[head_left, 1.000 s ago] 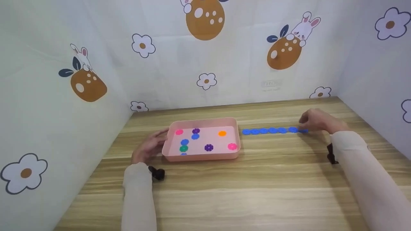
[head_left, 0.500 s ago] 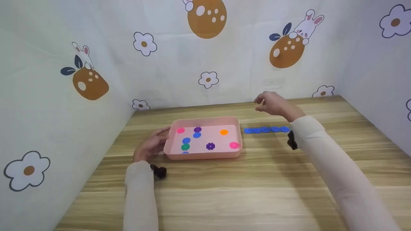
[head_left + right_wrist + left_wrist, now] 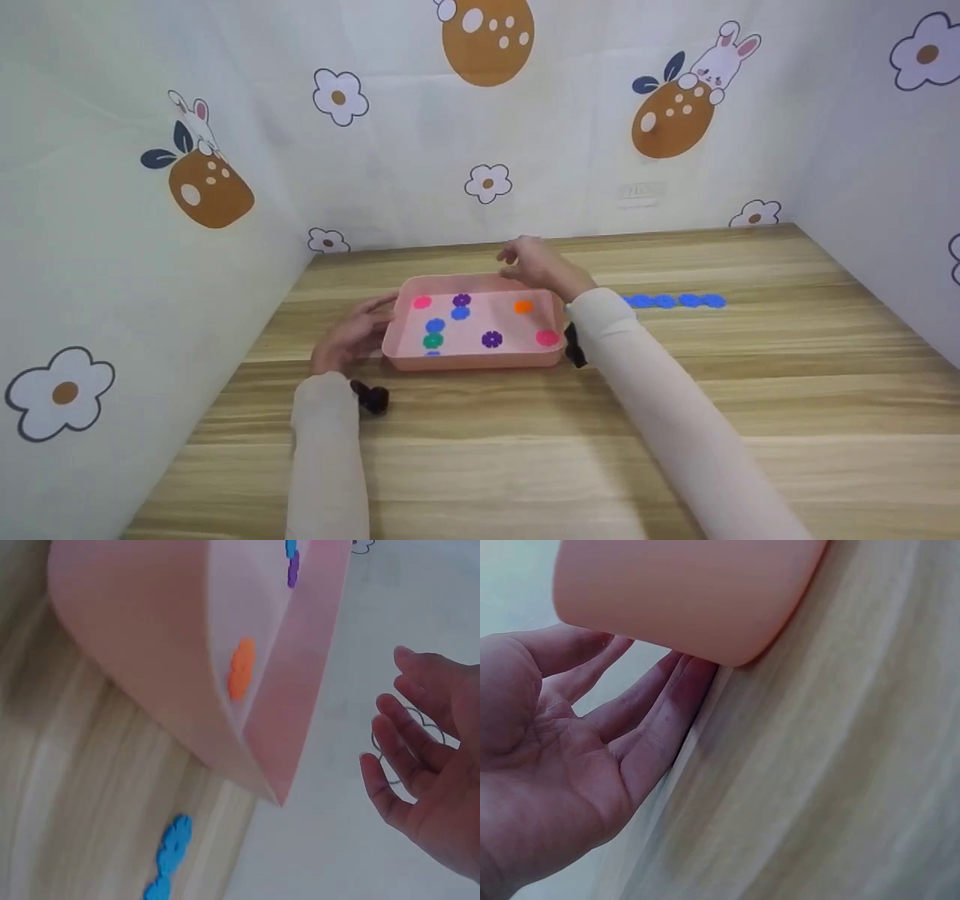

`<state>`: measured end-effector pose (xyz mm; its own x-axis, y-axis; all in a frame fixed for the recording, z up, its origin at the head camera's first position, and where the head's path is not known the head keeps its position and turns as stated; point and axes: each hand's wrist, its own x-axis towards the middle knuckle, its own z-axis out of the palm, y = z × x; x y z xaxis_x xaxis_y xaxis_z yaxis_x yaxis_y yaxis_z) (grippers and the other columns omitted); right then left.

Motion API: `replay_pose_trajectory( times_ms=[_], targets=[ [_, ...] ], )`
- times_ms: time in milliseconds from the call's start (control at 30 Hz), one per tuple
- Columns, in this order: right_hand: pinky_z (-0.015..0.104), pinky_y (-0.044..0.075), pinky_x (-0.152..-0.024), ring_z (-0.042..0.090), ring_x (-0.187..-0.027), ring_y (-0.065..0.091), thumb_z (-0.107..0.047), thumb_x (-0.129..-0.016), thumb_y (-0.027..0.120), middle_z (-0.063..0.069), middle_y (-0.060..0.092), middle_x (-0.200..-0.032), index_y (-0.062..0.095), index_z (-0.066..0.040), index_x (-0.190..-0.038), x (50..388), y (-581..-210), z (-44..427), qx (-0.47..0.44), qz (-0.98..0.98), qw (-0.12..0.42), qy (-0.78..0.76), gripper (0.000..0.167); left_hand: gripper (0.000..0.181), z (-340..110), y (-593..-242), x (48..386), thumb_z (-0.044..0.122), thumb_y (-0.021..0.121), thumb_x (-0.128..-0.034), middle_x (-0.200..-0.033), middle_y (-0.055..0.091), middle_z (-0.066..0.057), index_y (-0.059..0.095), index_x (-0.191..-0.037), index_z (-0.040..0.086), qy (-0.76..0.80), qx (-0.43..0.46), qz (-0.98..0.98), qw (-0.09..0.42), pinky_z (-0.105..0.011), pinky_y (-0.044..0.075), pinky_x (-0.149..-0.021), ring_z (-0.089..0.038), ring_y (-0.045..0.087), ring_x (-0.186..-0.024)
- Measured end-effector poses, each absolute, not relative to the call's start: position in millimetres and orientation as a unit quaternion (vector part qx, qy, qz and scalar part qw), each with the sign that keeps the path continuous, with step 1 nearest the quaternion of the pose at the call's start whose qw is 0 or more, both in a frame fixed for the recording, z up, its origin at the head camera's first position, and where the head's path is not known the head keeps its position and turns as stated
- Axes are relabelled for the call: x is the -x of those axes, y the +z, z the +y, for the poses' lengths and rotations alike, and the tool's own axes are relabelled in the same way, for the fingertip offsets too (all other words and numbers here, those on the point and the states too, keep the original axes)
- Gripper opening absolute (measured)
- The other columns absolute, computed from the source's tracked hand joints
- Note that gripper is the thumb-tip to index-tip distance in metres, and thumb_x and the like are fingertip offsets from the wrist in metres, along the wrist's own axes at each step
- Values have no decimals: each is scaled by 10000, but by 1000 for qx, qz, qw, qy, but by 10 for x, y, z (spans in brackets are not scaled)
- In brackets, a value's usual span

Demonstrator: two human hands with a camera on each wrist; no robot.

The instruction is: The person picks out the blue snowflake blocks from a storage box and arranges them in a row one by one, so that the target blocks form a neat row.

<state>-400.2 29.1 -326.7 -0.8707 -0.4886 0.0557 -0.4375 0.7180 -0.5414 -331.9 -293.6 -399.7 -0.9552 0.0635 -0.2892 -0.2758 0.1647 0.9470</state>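
A shallow pink tray (image 3: 472, 361) stands on the table with several flower-shaped plastic discs lying in it. Among them are a green disc (image 3: 433, 340), an orange disc (image 3: 523, 307), a purple disc (image 3: 492, 340) and a pink disc (image 3: 547, 338). My left hand (image 3: 355, 336) rests against the tray's left side, its fingers reaching along the wall; in the left wrist view their tips are hidden by the tray. Above the tray's back right corner hovers my right hand (image 3: 541, 264), holding nothing, fingers loosely bent. Right of the tray lies a row of blue discs (image 3: 665, 301), partly covered by the right sleeve.
The wood-grain table (image 3: 480, 465) is enclosed by a patterned cloth backdrop (image 3: 405, 165) at the back and both sides. Black wrist cameras are strapped to the left wrist (image 3: 371, 397) and the right wrist (image 3: 575, 345).
My right hand has left the right end of the blue row, having let go of a blue disc there, and swung left over the tray. The left hand stays at the tray.
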Motion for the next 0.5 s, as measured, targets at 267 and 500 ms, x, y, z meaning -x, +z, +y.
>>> replay_pose_trajectory(
  times_ms=[267,500],
  targets=[
    [382,550,-972,273,-1139,619,-221,-980,648,120,659,-1269,647,-82,-1310,3928,-3492,-17,226,918,87,-312,358,552,-2932,-3998,3327,179,489,-1042,-1543,476,-128,342,-1570,242,646,60,750,131,-459,418,-1147,-295,512,-1375],
    [368,531,-970,256,-1125,607,-185,-983,639,102,671,-1242,658,-78,-1291,3843,-3666,-172,244,903,115,-333,327,558,-2943,-4015,3329,151,497,-1037,-1497,516,-177,344,-1571,216,648,64,749,120,-448,444,-1124,-242,587,-1260]
  ],
)
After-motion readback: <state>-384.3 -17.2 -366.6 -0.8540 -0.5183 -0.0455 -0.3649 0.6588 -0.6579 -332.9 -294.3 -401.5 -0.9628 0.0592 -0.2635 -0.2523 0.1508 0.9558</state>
